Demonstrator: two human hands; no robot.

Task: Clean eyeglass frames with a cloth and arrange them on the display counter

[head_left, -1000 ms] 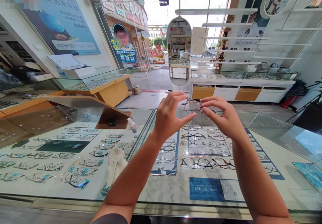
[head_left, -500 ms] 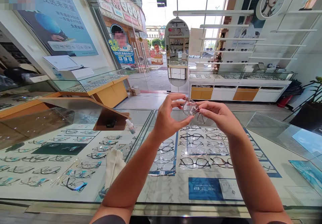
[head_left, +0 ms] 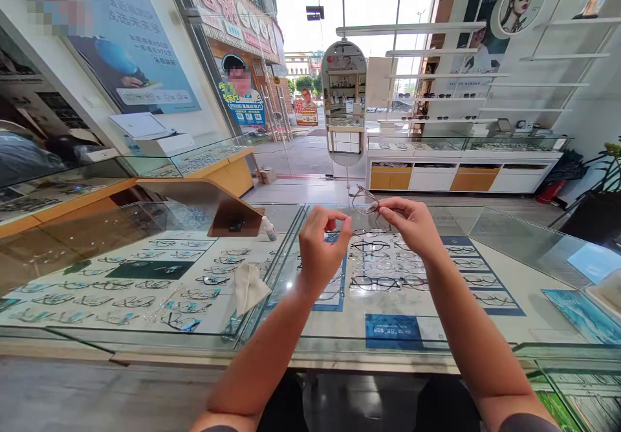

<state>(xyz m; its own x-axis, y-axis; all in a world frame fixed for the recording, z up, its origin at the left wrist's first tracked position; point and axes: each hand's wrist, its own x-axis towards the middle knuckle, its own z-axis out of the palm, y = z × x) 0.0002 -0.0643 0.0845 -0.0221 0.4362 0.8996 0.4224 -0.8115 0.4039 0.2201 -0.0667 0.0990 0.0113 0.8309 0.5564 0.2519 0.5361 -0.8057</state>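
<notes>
A pair of thin-rimmed glasses (head_left: 363,200) hangs above the glass counter, held at one side between the thumb and fingers of my right hand (head_left: 407,225). To the left of the glasses and apart from them is my left hand (head_left: 323,241), its thumb and index fingertips brought close together in a ring. Whether anything small sits between those fingertips cannot be made out. Under both hands, rows of glasses (head_left: 376,283) lie inside the glass display case (head_left: 334,348).
A beige cloth (head_left: 249,288) lies on the counter at the left, with a small white bottle (head_left: 268,228) behind it beside a brown tilted board (head_left: 235,215). A blue leaflet (head_left: 392,332) is near the front. An oval mirror (head_left: 345,102) stands beyond.
My left hand has let go of the glasses and moved left and down. My right hand still holds them. The view has shifted, showing more of the counter's front edge.
</notes>
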